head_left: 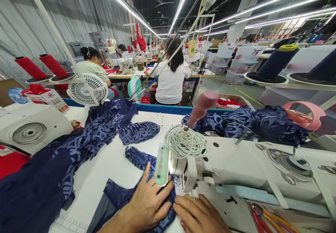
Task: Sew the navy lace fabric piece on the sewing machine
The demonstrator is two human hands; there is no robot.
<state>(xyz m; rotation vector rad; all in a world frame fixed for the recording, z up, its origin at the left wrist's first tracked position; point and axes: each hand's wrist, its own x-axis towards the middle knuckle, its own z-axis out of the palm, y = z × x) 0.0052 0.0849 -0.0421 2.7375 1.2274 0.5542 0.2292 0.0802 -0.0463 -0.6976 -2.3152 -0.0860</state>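
Fabric in navy blue with a paler swirling pattern, one long curved piece (171, 218), lies on the white counter (110, 159) directly beneath the worker's left hand (149, 198). Its long axis bends from the far left toward the near right, its right-hand edge passing close beside the metal presser foot (177, 181) of the white sewing machine (236, 166). That left hand is clearly nearer, fingers spread flat over the cloth. The right hand (201, 213) reaches the edge only with its tips, fingers close together; I can't tell whether they pinch it.
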